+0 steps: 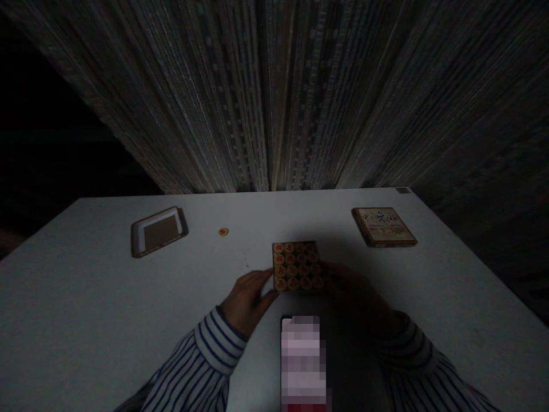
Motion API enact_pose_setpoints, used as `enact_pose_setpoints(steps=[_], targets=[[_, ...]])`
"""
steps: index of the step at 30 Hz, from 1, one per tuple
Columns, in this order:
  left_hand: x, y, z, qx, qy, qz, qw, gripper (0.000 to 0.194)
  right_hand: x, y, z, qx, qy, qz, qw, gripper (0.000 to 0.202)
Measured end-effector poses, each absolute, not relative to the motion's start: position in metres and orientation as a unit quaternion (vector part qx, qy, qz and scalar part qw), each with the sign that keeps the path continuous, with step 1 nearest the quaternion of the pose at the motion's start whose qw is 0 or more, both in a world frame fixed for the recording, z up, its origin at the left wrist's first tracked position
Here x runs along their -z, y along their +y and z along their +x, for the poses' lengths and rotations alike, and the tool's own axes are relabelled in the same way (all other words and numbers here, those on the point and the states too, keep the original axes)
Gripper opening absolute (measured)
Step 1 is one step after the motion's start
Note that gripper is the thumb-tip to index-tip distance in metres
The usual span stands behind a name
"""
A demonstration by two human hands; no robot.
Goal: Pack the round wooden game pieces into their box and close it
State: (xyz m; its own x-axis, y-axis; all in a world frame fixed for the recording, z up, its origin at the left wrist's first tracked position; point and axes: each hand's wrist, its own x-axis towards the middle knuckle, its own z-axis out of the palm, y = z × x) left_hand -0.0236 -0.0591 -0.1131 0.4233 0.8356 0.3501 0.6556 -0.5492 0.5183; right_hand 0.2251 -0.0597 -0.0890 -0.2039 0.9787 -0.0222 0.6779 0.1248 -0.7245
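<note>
Between my two hands is a small box of Chinese chess pieces [297, 265], its round wooden discs with red characters lying in a tight grid of rows. My left hand [249, 300] grips the left side of the box, thumb near the lower corner and fingers along the edge. On the opposite side, my right hand [354, 292] holds the right edge, much of it lost in deep shadow. One loose chess piece [223, 232] with a red mark lies on the table, left of the box and farther away.
On the white table [111, 320], an open shallow tray-like lid [136, 232] lies far left. A flat printed box [386, 226] sits far right. Nearest me is a phone-like object [302, 360] with a blurred-out face. Behind the table hangs a striped curtain [274, 97].
</note>
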Motion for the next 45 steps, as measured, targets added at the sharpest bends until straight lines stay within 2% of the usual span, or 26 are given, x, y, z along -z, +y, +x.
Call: enact_pose_setpoints(steps=[5, 20, 27, 39, 45], targets=[[0.113, -0.059, -0.023, -0.302, 0.450, 0.825, 0.159, 0.039, 0.089, -0.061, 0.226, -0.318, -0.710, -0.582, 0.237, 0.041], [0.111, -0.058, -0.023, -0.326, 0.436, 0.827, 0.143, 0.024, 0.085, -0.062, 0.225, -0.320, -0.705, -0.591, 0.227, 0.040], [0.109, -0.058, -0.021, -0.338, 0.425, 0.828, 0.139, 0.019, 0.095, -0.063, 0.227, -0.312, -0.703, -0.583, 0.261, 0.039], [0.112, -0.058, -0.021, -0.345, 0.426, 0.827, 0.124, 0.027, 0.097, -0.065, 0.232, -0.342, -0.731, -0.526, 0.268, 0.049], [0.111, -0.059, -0.021, -0.346, 0.428, 0.824, 0.132, 0.025, 0.097, -0.065, 0.231, -0.318, -0.740, -0.529, 0.265, 0.049]])
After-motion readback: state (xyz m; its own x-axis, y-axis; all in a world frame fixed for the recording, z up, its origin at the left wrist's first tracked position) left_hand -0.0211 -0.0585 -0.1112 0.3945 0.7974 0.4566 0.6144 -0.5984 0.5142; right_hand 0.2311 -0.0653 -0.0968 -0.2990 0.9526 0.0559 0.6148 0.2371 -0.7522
